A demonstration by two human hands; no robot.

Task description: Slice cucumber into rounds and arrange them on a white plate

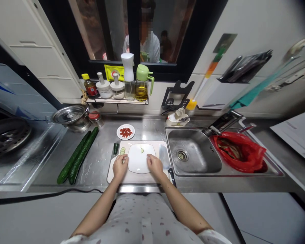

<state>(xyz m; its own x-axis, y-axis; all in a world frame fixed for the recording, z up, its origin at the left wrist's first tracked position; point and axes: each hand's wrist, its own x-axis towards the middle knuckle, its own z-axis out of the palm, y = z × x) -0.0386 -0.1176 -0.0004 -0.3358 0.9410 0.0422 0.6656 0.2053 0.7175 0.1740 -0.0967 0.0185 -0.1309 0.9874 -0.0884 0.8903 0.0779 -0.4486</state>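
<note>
A white square plate lies on the pale cutting board with one thin curved cucumber piece near its far edge. At the plate's left side, my left hand is closed, with a bit of pale green cucumber slice at its fingertips. My right hand has its fingers curled together over the plate's right edge; whatever they may hold is hidden. Several cucumber slices sit on the board beyond my left hand, next to dark green cucumber pieces. To the right lies a knife, its black handle pointing toward me.
Two whole cucumbers lie left of the board. Behind it stands a small plate of red bits. The sink and a red plastic bag are at right. A lidded pot and a condiment rack stand farther back.
</note>
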